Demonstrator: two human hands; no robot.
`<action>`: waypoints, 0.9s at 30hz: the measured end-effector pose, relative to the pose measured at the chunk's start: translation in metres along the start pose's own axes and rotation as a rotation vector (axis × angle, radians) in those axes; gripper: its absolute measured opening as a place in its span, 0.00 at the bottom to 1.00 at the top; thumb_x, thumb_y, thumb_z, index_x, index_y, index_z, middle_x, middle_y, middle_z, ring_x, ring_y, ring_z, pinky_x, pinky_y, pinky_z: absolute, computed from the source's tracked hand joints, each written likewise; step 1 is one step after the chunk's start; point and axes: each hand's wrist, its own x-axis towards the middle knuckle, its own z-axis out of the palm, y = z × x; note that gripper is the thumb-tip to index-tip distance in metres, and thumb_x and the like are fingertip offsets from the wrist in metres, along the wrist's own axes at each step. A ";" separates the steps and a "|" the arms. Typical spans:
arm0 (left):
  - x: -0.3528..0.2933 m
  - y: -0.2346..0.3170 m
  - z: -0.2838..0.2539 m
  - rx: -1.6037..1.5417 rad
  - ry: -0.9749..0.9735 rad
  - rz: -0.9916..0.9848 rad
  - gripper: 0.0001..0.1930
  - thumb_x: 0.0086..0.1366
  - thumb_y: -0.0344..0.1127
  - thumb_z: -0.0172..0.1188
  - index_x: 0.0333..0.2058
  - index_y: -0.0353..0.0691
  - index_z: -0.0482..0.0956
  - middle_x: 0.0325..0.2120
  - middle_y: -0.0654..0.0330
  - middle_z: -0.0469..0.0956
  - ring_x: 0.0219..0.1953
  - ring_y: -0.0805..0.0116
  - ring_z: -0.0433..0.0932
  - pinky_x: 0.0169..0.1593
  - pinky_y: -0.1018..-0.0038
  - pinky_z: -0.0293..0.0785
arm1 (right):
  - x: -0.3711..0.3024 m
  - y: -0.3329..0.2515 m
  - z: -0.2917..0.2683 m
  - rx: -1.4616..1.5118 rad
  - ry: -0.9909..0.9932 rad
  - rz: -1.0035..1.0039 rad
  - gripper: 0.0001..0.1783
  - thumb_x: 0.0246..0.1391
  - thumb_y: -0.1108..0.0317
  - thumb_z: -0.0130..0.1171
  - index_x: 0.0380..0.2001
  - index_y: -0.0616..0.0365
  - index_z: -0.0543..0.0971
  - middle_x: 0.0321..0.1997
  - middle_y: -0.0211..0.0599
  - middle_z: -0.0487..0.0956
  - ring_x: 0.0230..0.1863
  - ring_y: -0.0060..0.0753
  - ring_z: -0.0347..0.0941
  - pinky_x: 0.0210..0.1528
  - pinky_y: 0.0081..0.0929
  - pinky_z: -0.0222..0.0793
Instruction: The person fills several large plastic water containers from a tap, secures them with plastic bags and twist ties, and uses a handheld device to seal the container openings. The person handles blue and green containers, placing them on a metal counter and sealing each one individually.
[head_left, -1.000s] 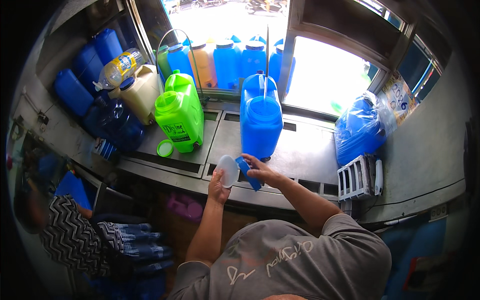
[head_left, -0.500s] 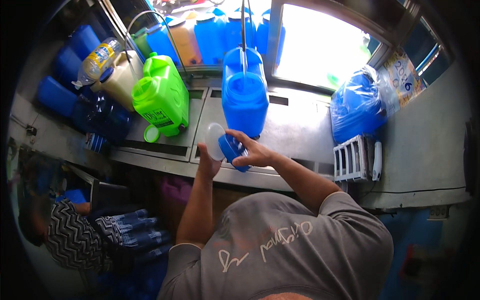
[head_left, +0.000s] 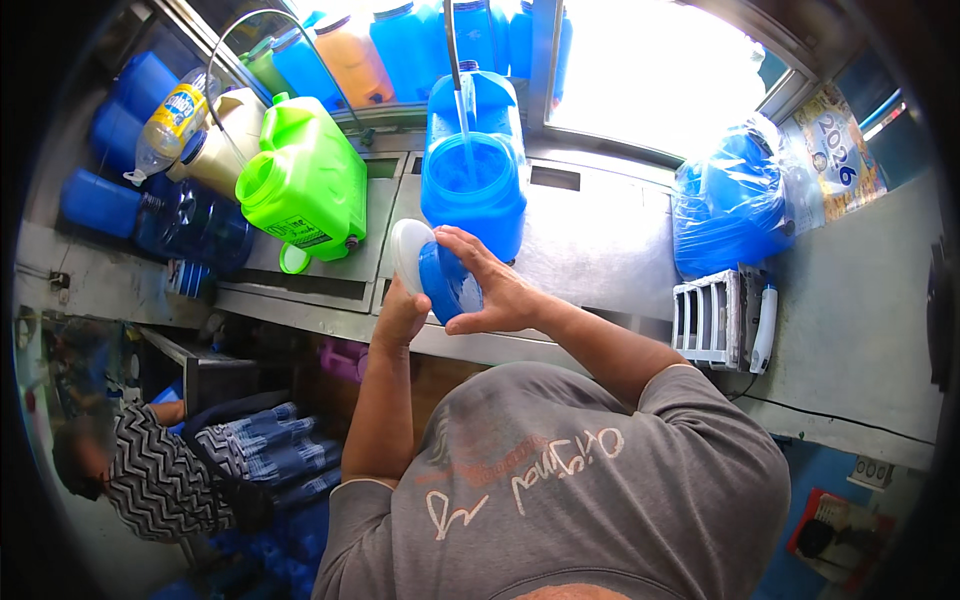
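Observation:
In front of my chest, my left hand [head_left: 403,312] grips a round white disc [head_left: 408,252] by its lower edge. My right hand [head_left: 495,288] is wrapped around a wide blue cap [head_left: 440,280], pressed against or very close to the disc. Just beyond them, a blue water jug [head_left: 475,225] stands on the metal counter with its wide mouth uncovered. Water runs into it from a thin spout [head_left: 455,75] above. To its left is a bright green jug [head_left: 318,185], also uncovered, and a green cap [head_left: 294,259] lies at its foot.
A curved metal tube [head_left: 262,14] arches behind the green jug. Several jugs and a plastic bottle [head_left: 172,122] crowd the far left. At right sit a plastic-wrapped blue jug [head_left: 730,210] and a white slatted rack [head_left: 712,320]. Another person [head_left: 165,465] is at lower left.
The white disc and blue cap have come together, and both have tilted more edge-on. My hands have shifted slightly left. The whole view has also moved a little.

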 end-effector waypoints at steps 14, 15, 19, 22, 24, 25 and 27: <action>0.020 0.016 0.061 -0.098 0.121 0.104 0.75 0.30 0.64 0.80 0.71 0.46 0.40 0.69 0.55 0.53 0.70 0.57 0.55 0.70 0.56 0.57 | 0.021 0.011 -0.044 0.066 -0.011 -0.201 0.65 0.34 0.37 0.75 0.71 0.49 0.53 0.75 0.57 0.48 0.75 0.64 0.44 0.73 0.53 0.46; 0.022 0.017 0.065 -0.100 0.126 0.116 0.75 0.31 0.64 0.80 0.71 0.47 0.40 0.69 0.55 0.53 0.70 0.56 0.55 0.70 0.55 0.57 | 0.024 0.009 -0.047 0.038 -0.023 -0.212 0.66 0.33 0.36 0.75 0.71 0.49 0.53 0.75 0.58 0.48 0.75 0.65 0.44 0.73 0.53 0.46; 0.029 0.023 0.070 -0.146 0.204 0.118 0.74 0.32 0.59 0.83 0.71 0.46 0.41 0.67 0.54 0.56 0.69 0.56 0.58 0.68 0.56 0.62 | 0.030 0.010 -0.073 0.043 0.002 -0.277 0.57 0.36 0.41 0.76 0.67 0.49 0.62 0.72 0.54 0.56 0.72 0.60 0.51 0.71 0.51 0.50; 0.047 0.024 0.061 -0.064 0.188 0.197 0.72 0.32 0.59 0.83 0.70 0.46 0.43 0.66 0.50 0.57 0.65 0.55 0.63 0.63 0.59 0.70 | 0.034 0.055 -0.120 0.116 0.253 -0.255 0.38 0.49 0.50 0.69 0.60 0.54 0.71 0.65 0.48 0.68 0.68 0.49 0.62 0.69 0.47 0.55; 0.055 0.023 0.054 -0.040 0.193 0.219 0.70 0.33 0.61 0.82 0.70 0.48 0.44 0.67 0.47 0.55 0.66 0.48 0.62 0.63 0.54 0.71 | 0.053 0.120 -0.151 0.258 0.602 -0.092 0.20 0.63 0.64 0.56 0.56 0.59 0.74 0.57 0.42 0.76 0.59 0.36 0.71 0.64 0.38 0.60; 0.057 0.022 0.051 -0.070 0.198 0.218 0.71 0.33 0.61 0.82 0.70 0.48 0.44 0.66 0.47 0.55 0.66 0.49 0.62 0.63 0.53 0.70 | 0.059 0.159 -0.167 0.313 0.672 0.094 0.21 0.64 0.63 0.56 0.57 0.60 0.74 0.55 0.43 0.77 0.57 0.33 0.72 0.60 0.31 0.64; 0.057 0.020 0.046 -0.130 0.206 0.217 0.71 0.32 0.61 0.82 0.70 0.47 0.44 0.66 0.48 0.56 0.66 0.49 0.62 0.64 0.53 0.69 | 0.092 0.245 -0.181 0.351 0.778 0.470 0.22 0.63 0.61 0.57 0.57 0.59 0.74 0.54 0.45 0.77 0.55 0.31 0.72 0.58 0.28 0.65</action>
